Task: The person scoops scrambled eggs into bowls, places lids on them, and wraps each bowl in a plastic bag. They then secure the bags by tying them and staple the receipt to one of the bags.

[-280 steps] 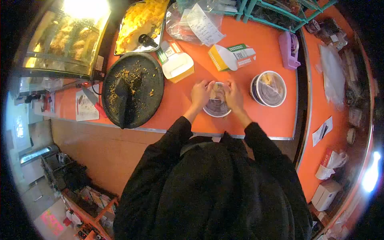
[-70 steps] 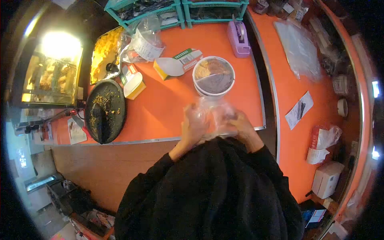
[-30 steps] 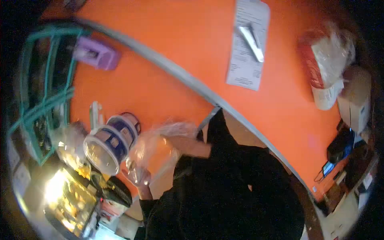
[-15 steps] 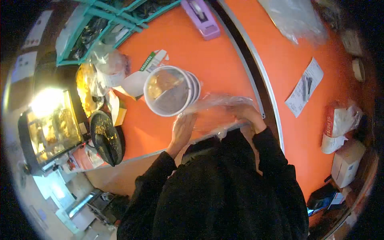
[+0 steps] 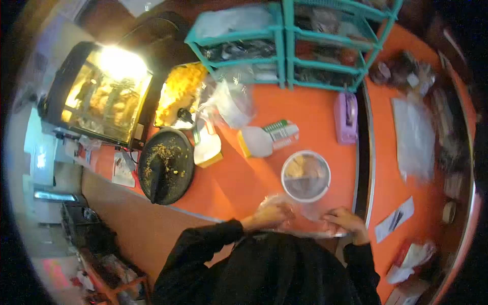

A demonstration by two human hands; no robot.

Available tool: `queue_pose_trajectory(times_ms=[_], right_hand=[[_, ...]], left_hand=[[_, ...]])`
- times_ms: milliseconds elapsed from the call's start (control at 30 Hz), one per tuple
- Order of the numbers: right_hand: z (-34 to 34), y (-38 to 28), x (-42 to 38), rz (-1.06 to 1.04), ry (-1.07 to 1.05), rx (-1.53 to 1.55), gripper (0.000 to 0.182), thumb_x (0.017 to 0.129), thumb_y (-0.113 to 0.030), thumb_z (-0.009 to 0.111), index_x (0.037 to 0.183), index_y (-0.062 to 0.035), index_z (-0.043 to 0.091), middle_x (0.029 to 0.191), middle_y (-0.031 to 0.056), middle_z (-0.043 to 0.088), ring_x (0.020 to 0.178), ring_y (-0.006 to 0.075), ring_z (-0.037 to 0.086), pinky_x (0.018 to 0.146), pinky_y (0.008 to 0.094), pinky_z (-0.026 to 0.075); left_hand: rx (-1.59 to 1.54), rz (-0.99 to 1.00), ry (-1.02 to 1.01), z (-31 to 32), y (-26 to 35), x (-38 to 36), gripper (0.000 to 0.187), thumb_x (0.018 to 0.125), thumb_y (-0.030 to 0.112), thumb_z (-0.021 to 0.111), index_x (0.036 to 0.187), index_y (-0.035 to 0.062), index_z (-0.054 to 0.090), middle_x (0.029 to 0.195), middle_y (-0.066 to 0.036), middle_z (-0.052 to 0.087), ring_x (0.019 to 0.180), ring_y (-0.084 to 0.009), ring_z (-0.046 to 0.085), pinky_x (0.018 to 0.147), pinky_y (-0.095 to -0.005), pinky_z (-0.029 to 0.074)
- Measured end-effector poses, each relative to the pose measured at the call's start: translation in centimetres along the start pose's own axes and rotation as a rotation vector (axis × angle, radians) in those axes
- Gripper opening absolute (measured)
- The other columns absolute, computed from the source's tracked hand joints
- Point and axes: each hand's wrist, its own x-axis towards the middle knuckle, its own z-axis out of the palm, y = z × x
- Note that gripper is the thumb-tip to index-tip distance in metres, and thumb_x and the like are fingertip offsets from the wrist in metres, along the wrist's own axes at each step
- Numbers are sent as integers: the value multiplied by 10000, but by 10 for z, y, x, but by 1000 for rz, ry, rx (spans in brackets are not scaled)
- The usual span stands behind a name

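I have both hands at the counter's (image 5: 239, 188) near edge, just in front of the lidded food bowl (image 5: 305, 176). My left hand (image 5: 271, 212) and right hand (image 5: 342, 221) rest on a clear plastic bag (image 5: 305, 219) lying flat between the bowl and the edge; blur keeps me from telling whether the fingers pinch it or lie spread. Left of the bowl, bare orange counter runs to the black round tray (image 5: 165, 165). Beyond the bowl stands a purple tape dispenser (image 5: 345, 117).
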Motion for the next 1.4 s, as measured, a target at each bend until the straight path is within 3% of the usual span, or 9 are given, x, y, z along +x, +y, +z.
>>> queue_pose_trajectory(times_ms=[200,367,533,633,767,867,1033,1100,1400], right_hand=[[-36,-265,1,-746,699,-582,140,745,-139,554,725,-4,586,569,88,544,506,151,528,481,287,413],[-35,-458,190,-1315,1013,-1282,177,755,-223,518,664,-75,556,679,104,574,677,300,564,604,407,431],[-41,-544,315,-1419,1412,-1402,114,744,-143,502,771,-90,599,887,85,597,855,269,556,722,414,423],[-59,-567,348,-842,1122,-1734,155,734,-184,512,820,-101,611,860,104,602,829,270,572,680,406,440],[-36,-596,285,-1255,1222,-1029,188,716,-222,550,830,-92,624,742,137,598,717,288,594,595,359,466],[22,-572,254,-1329,95,-1187,219,710,-175,599,856,-14,624,816,84,637,705,161,598,601,306,464],[7,-570,261,-1183,319,-900,234,699,-133,574,904,-32,622,855,133,625,833,217,584,752,386,436],[-29,-558,303,-879,1099,-1575,164,660,-108,566,803,-70,636,851,127,623,847,258,582,751,477,405],[-51,-551,324,-886,1028,-1258,157,673,-197,598,793,-106,641,839,120,618,825,283,581,729,471,393]], left_hand=[[168,20,-158,-151,58,-3,208,769,126,484,947,67,575,881,-114,612,780,-235,602,695,-338,471],[-141,222,746,-274,33,18,179,786,-1,501,957,1,551,867,-84,606,805,-157,600,698,-267,462],[-429,312,1057,-317,-2,13,173,817,22,508,983,-25,505,872,-74,577,808,-136,577,720,-243,457],[-451,353,1112,-329,-17,11,169,820,27,511,983,-17,507,866,-64,567,799,-126,568,700,-236,457],[-471,283,1167,-349,-30,16,244,803,21,533,1037,-14,472,951,-82,540,825,-128,558,721,-241,467],[-963,583,1079,-371,-12,39,353,825,52,496,1149,-3,369,1069,-107,481,953,-171,522,761,-295,468],[-1031,707,1084,-386,-38,65,242,830,58,480,1060,0,434,1032,-100,492,939,-166,512,782,-276,447],[-959,626,1105,-381,-55,64,124,807,28,481,928,6,500,937,-75,518,862,-152,520,753,-257,442],[-251,163,1240,-374,-63,45,151,801,59,494,942,27,535,869,-61,547,782,-148,536,662,-285,462]])
